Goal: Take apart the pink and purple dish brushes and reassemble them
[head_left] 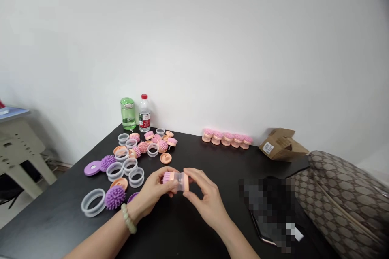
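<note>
Between my hands is a small round scrub brush (180,181) with pink bristles, a clear middle ring and a peach cap, lying on its side in the air above the table. My left hand (159,184), with a beaded bracelet on the wrist, wraps around the bristle end. The fingers and thumb of my right hand (205,194) pinch the peach cap. Left of my hands lie loose parts: clear rings (136,177), pink bristle heads (162,146), peach caps (165,158), and purple bristle heads (115,197) with a purple lid (92,168).
Several pink-and-peach brushes (227,139) stand in a row by the wall. A green container (128,114) and a water bottle (144,114) stand at the back left. On the right are a cardboard box (281,145), a patterned bag (346,190) and a blurred-out dark item (270,206).
</note>
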A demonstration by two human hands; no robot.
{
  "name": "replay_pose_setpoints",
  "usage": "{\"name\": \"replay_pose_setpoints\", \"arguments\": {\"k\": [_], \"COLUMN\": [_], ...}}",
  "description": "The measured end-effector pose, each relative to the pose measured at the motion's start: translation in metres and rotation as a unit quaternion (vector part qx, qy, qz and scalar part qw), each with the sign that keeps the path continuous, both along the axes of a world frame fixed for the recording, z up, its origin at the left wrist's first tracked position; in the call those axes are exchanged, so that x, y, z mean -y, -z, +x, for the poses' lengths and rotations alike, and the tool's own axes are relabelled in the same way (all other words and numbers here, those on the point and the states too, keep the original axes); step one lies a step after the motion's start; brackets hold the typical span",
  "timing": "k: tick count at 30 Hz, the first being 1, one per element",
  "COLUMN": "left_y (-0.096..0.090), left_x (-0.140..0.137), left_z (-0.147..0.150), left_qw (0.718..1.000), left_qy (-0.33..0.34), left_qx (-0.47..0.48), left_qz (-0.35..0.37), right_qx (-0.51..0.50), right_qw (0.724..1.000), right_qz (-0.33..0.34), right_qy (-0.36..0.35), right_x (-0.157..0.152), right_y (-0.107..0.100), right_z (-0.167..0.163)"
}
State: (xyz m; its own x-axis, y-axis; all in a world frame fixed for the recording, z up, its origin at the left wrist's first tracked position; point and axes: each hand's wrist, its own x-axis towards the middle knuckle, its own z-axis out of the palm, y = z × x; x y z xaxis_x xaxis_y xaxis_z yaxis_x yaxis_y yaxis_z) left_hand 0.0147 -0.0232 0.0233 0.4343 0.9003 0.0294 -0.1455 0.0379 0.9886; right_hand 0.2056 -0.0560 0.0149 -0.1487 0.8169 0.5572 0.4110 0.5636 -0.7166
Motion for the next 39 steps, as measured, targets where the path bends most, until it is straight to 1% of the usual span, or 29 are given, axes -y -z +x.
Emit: {"name": "replay_pose_setpoints", "arguments": {"k": [2,8,11,15,18,20,24,26,28,30,31,32,35,37,39], "left_y": [0.001,0.005,0.007,0.006,0.004,0.004,0.006,0.008,0.009,0.011,0.012,0.013,0.016,0.017,0.017], "left_x": [0.0,-0.001,-0.001,-0.002,-0.002,-0.001,-0.003,-0.004,-0.005,-0.005,-0.005,-0.005,-0.006,-0.007,-0.007], "left_z": [0.001,0.002,0.002,0.001,0.0,-0.002,-0.004,-0.005,-0.005,-0.004,-0.004,-0.004,-0.004,-0.004,-0.005], "left_qw": [1.0,1.0,0.999,0.997,0.997,0.998,0.998,0.994,0.984,0.977,0.977,0.979,0.983,0.981,0.976], "left_qy": [0.005,-0.007,-0.008,0.012,0.023,0.025,0.03,0.02,0.001,-0.013,-0.02,-0.026,-0.044,-0.053,-0.062], "left_qx": [0.001,0.004,0.0,0.006,0.024,0.039,0.04,0.018,-0.008,-0.025,-0.028,-0.031,-0.045,-0.059,-0.074], "left_qz": [-0.017,-0.029,-0.049,-0.073,-0.069,-0.037,0.046,0.11,0.18,0.212,0.209,0.198,0.171,0.176,0.196], "right_qx": [0.002,0.002,0.025,0.05,0.062,0.057,0.035,0.033,0.032,0.023,0.014,0.005,-0.002,0.01,0.011], "right_qw": [1.0,1.0,0.998,0.993,0.99,0.992,0.998,0.999,0.995,0.989,0.988,0.989,0.995,0.997,0.996], "right_qz": [0.013,0.028,0.058,0.109,0.13,0.114,0.04,-0.018,-0.091,-0.146,-0.154,-0.148,-0.089,-0.068,-0.081], "right_qy": [-0.005,0.001,-0.003,-0.012,0.001,0.015,0.038,0.039,0.027,0.02,0.024,0.032,0.045,0.045,0.044], "right_x": [0.0,0.001,0.001,0.001,0.001,0.001,0.0,0.0,-0.001,-0.001,-0.001,-0.002,-0.002,-0.003,-0.003], "right_y": [-0.001,0.003,0.003,0.002,0.004,0.006,0.009,0.007,0.006,0.006,0.006,0.008,0.012,0.015,0.017], "right_z": [0.002,0.003,0.002,0.001,0.001,0.002,0.004,0.004,0.002,0.001,0.0,0.0,0.001,0.001,0.001]}}
